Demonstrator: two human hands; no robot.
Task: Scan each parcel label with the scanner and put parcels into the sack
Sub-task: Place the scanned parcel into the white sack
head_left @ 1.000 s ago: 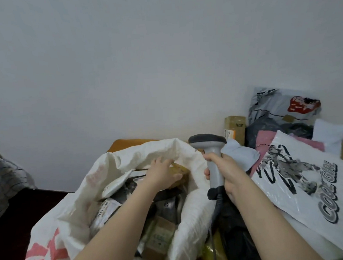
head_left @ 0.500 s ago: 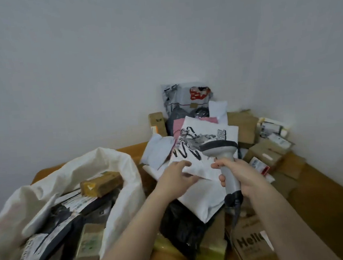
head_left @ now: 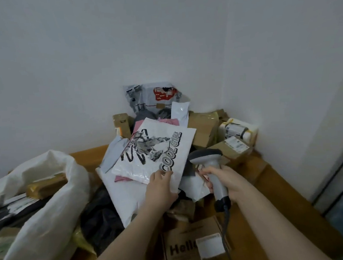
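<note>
A: Started left of the COOL GIRL mailer (head_left: 154,153). Logged what?

B: Logged sack (head_left: 40,210), well left of mailer, mouth slumped open. Spotted brown taped parcel (head_left: 46,185) and others already inside.

A: At the mailer itself?

B: Found on top of the parcel pile, printed side up, no label in sight. Noted left hand (head_left: 161,188) clamped on its near corner, fingers over the top, thumb hidden.

A: Right of it?

B: Tagged scanner (head_left: 211,167) just right of mailer, head pointed away toward the boxes beyond, not at mailer. Marked right hand (head_left: 225,181) wrapped tight round the handle. Hands apart, mailer's right edge between. Traced cable (head_left: 227,237) down past Hello box (head_left: 191,248), on mailer's near side.

A: Step judged?

B: Judged as picking up for scan. Probably needed flipping first, label likely underneath. Best held flat and taut against glare off the glossy film, then scanner head swung left, square over the barcode. Worth keeping cable off the pile. Only then across to sack.
</note>
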